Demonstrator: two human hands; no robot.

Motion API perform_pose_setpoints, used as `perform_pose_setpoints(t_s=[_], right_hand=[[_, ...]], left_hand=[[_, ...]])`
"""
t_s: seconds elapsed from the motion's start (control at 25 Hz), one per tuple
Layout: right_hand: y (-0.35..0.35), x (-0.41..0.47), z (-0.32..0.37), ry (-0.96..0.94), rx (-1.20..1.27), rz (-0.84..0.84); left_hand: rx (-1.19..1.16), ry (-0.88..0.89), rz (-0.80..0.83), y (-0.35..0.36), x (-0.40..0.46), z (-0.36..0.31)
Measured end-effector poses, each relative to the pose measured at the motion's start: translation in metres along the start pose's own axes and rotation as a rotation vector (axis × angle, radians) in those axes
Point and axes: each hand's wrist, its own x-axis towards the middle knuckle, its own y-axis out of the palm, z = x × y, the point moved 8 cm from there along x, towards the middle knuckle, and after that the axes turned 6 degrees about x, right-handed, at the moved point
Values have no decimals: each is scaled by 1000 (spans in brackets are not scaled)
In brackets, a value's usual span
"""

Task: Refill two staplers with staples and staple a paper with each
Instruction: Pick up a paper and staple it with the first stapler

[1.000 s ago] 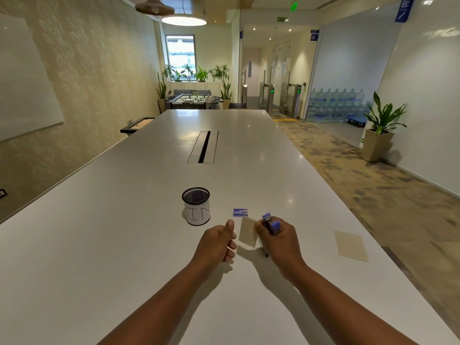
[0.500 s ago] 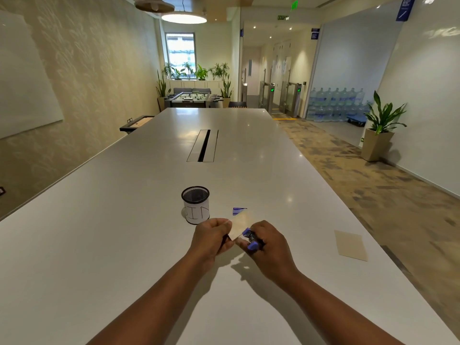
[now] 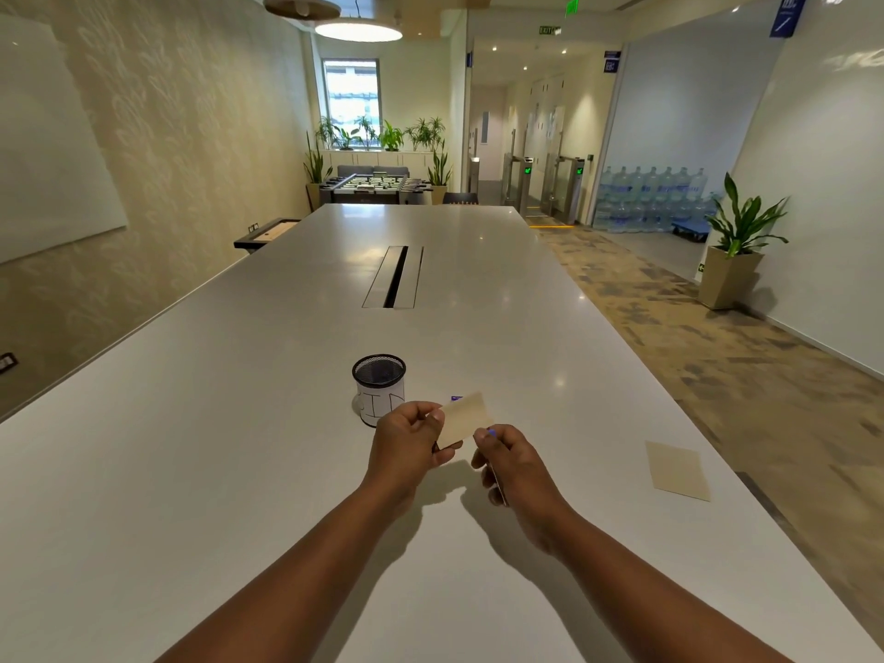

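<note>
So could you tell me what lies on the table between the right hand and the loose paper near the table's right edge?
Nothing: the head view shows bare table between the right hand and the paper.

Above the long white table [image 3: 239, 471], the left hand [image 3: 406, 447] pinches a small beige paper slip [image 3: 465, 419]. The right hand [image 3: 514, 464] grips a mostly hidden purple stapler [image 3: 491, 432] beside it. A black mesh cup [image 3: 379, 387] stands just behind.

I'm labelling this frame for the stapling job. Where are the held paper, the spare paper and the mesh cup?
held paper [image 3: 466, 420], head view, middle of its tan face.
spare paper [image 3: 678, 469], head view, centre of the sheet lying on the table.
mesh cup [image 3: 379, 370], head view, black mesh inside the rim.
</note>
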Motion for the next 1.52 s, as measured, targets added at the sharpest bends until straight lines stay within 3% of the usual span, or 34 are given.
perform_pose_setpoints(t_s=[0.36,1.52], right_hand=[[6,0,3,59,208,32],[9,-2,4,81,235,-40]], left_hand=[[112,48,47,4,-7,-1],[177,11,72,5,-10,-4]])
